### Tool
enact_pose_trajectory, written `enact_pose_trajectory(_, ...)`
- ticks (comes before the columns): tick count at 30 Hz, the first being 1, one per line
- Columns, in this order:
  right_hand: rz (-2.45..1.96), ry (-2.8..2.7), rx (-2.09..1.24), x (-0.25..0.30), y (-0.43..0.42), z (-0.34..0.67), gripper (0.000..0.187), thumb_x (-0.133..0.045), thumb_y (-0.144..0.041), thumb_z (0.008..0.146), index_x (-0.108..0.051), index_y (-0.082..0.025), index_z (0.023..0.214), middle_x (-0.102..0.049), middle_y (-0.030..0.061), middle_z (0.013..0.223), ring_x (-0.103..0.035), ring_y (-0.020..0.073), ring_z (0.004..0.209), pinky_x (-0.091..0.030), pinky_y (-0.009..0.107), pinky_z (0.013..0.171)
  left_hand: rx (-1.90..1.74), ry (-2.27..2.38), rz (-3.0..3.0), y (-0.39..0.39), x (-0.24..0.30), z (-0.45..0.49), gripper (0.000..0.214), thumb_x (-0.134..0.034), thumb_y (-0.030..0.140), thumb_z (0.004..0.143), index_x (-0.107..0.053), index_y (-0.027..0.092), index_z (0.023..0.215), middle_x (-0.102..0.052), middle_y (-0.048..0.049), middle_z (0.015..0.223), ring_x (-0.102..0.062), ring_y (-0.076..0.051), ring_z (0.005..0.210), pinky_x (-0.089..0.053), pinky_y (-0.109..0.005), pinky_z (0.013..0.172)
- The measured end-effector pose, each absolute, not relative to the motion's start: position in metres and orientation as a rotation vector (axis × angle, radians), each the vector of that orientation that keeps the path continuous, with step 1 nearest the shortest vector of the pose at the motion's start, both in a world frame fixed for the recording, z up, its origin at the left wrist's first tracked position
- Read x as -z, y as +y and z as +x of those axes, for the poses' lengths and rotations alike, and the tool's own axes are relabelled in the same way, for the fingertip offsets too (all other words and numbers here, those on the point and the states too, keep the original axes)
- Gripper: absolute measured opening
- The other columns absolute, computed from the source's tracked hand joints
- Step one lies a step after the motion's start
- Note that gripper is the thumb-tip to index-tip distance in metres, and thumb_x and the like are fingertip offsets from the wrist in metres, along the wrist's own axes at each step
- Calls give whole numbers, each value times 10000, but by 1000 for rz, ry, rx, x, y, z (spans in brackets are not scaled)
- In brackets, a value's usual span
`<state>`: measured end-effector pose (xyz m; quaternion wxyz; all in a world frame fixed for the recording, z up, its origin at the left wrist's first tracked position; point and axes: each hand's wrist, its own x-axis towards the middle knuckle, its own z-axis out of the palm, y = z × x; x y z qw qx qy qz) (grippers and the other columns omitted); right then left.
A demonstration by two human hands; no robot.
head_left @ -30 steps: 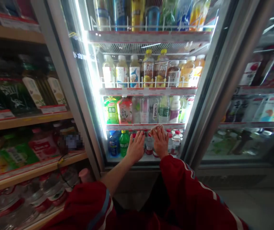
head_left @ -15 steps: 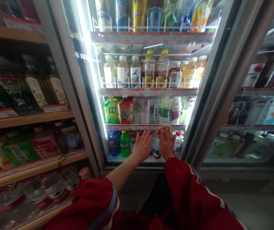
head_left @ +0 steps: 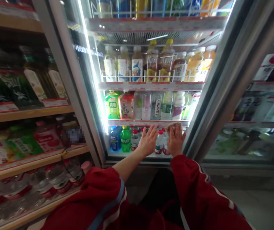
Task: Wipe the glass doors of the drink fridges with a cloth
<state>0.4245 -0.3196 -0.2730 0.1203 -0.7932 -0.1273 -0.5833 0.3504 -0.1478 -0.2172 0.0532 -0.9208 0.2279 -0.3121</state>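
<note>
My right hand [head_left: 175, 140] presses a crumpled brownish cloth [head_left: 172, 126] at the level of the lowest shelf strip [head_left: 148, 122] of a lit drinks fridge. Most of the cloth is hidden under the fingers. To its left, my left hand [head_left: 148, 140] is open and holds nothing, its fingers stretched upward near the same strip. Between the hands, a clear red-capped bottle [head_left: 160, 142] shows on the fridge floor. Light reflections across the front suggest glass between my hands and the drinks.
Bottles of tea and juice [head_left: 137, 65] fill the shelves above. A green bottle [head_left: 125, 139] and a blue bottle [head_left: 115, 140] stand at the lower left. Metal door frames [head_left: 219, 83] border the right side. Wooden shelves [head_left: 28, 111] with packed drinks stand on the left.
Both hands have shifted to the right along the lowest shelf strip, the cloth moving with my right hand. The camera view has tilted slightly down.
</note>
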Motion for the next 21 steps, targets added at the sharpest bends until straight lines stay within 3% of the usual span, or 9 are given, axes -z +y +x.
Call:
enact_pose_trajectory(5, -2329, -251, 1730, 246, -335, 435, 431, -370, -163, 887, -475, -148, 1305, -363, 178, 1438, -213, 250, 1393, -146, 534, 1093, 977, 733, -2802, -162, 213, 358, 618, -436, 175, 776, -334, 106, 1382, -228, -138, 1508, -151, -263, 1408, -135, -541, 1125)
enact_pose_trajectory(14, -2371, -134, 1622, 288, -357, 429, 490, -375, -109, 843, -435, -121, 1329, -366, 189, 1431, -216, 266, 1387, -257, 521, 1061, 971, 816, -2743, -178, 215, 359, 663, -461, 185, 744, -322, 97, 1386, -220, -148, 1509, -135, -265, 1411, -128, -540, 1127)
enact_pose_trajectory(21, -2226, -31, 1668, 248, -371, 446, 485, -366, -148, 876, -386, -122, 1360, -299, 187, 1463, -212, 264, 1383, -308, 504, 1049, 961, 846, -2763, -188, 209, 359, 633, -436, 183, 766, -328, 88, 1383, -226, -158, 1505, -154, -273, 1407, -148, -552, 1119)
